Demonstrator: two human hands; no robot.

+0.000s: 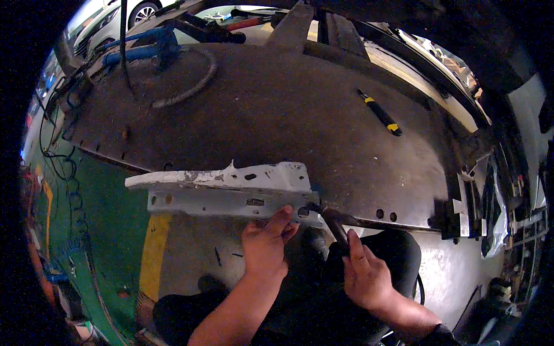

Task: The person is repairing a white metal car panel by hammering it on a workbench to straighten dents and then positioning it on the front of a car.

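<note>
A long metal car-body panel [225, 203], grey along its front face and whitish with worn paint on top, lies along the near edge of the workbench. Holes and slots run through its face. My left hand [268, 242] grips its lower edge, thumb against the face and the other fingers partly hidden. In my right hand [366, 274] is a dark hammer [337, 229], its handle slanting up to the left. The hammer's head is at the panel's right end; whether it touches the metal, I cannot tell.
On the dark metal workbench [271, 115] lies a black-and-yellow handled tool [381, 115]. A blue clamp-like device [156, 49] and a curved grey hose [210, 72] sit at the far left. Coiled cable [70, 179] hangs left of the bench, and clear plastic [496, 213] hangs at right.
</note>
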